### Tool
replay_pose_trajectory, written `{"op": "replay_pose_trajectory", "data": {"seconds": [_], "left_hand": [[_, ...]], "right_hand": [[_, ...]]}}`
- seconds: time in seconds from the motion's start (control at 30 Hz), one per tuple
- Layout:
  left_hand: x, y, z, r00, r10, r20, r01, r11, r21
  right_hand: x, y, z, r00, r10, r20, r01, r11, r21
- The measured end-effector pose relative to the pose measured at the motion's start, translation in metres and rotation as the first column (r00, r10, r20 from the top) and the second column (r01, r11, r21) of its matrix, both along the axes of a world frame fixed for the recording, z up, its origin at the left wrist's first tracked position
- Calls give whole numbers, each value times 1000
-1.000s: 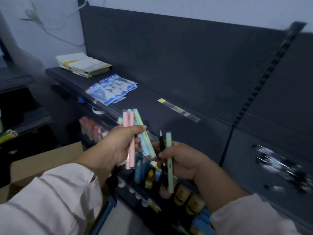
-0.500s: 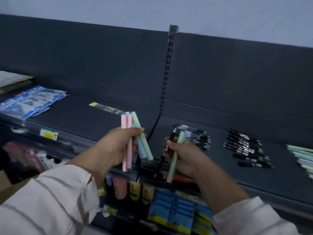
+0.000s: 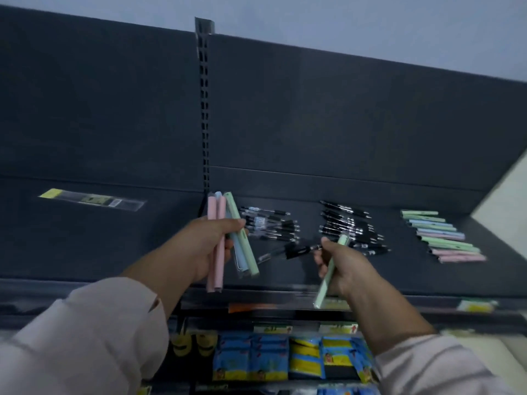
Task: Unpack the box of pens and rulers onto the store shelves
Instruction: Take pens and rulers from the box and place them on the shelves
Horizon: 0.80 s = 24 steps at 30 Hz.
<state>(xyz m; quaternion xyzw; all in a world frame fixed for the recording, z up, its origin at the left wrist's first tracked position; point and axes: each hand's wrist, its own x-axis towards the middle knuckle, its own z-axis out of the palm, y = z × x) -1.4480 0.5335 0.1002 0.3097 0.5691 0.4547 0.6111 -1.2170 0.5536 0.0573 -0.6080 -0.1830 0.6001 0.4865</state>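
My left hand grips a bundle of pastel pens, pink, blue and green, held upright over the dark shelf. My right hand holds a green pen and pinches a black pen that points left, low over the shelf. On the shelf behind lie a pile of clear-and-black pens, a pile of black pens and a row of pastel pens at the right.
A packaged ruler lies on the shelf at the left. A slotted upright divides the back panel. Below the shelf edge, blue and yellow packets hang on a lower level. A pale wall stands at the far right.
The view has swung right along the shelf, away from the box and paper stacks. My right hand has tipped the black pen from upright to pointing left, down toward the shelf.
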Motion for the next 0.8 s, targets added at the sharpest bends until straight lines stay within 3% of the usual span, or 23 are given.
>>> {"op": "replay_pose_trajectory", "data": {"seconds": [0.2,0.4,0.67,0.8], "left_hand": [[45,29,-3,979,-203,-12,203,979,12],[105,37,-10,954,-298,-28,296,954,-45],[187,52,-14,967,-246,-67,242,969,-56],[241,54,-16,972,-221,-82,218,975,-39]], "right_hand": [[61,9,-4,962,-158,224,171,984,-41],[106,19,-11,930,-174,323,212,973,-87],[168,24,-7,985,67,161,-44,989,-143],[207,32,5,965,230,130,-229,973,-23]]}}
